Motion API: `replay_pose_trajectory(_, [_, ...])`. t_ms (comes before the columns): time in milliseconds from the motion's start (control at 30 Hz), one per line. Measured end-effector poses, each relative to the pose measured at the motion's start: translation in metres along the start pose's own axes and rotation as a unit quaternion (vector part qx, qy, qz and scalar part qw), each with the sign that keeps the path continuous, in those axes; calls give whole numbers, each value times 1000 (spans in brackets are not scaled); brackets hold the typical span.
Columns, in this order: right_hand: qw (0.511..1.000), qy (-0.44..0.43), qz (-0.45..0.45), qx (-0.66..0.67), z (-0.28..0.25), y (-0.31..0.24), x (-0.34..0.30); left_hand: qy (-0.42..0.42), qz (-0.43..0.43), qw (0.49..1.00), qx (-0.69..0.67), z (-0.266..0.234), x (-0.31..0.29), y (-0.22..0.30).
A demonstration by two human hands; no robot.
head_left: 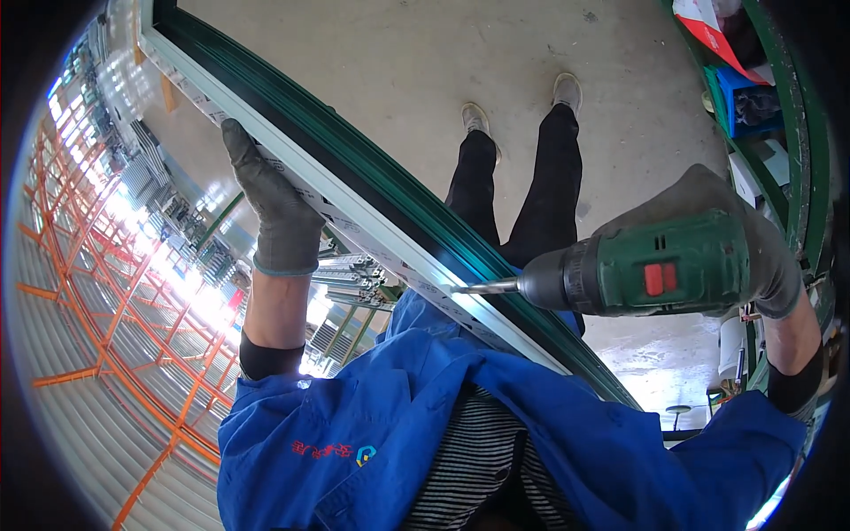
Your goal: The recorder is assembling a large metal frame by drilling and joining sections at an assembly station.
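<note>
A long aluminium frame profile [341,190], white on one face and dark green on the other, runs diagonally from upper left to lower right in front of my body. My left hand [282,212], in a dark grey glove, grips its white edge; most of the fingers are hidden. In my gloved right hand [772,252] is a green cordless drill [629,270] with a red button, held level and pointing left. The tip of its drill bit [485,288] meets the white face, where a bright patch of light shows. Whether the bit has gone in, I cannot tell.
Green metal racking [801,115] stands on the right, holding a blue bin [739,97] and other items. Stacked metal profiles [350,279] lie to the left beyond my hand. Orange framework [111,327] fills the far left. My shoes [567,91] rest on the concrete floor [390,80].
</note>
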State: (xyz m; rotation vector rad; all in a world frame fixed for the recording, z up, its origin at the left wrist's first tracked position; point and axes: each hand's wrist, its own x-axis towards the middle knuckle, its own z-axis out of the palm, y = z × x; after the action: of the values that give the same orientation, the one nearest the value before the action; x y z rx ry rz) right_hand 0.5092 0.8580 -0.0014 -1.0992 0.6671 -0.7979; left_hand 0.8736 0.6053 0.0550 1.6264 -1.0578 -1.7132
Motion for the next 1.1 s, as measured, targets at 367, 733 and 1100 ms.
replay_pose_trajectory(367, [990,89,49,95,31,36,-36,-52,-11,998,-14,-18,8,-2])
replay_pose_trajectory(733, [996,-2,-60,67,-2,5,20,-18,-4,1000,-18,-7,2,-1])
replay_pose_trajectory(1100, [991,-14,-17,135,-4,5,16,-16,-7,1000,-19,-12,6,-3])
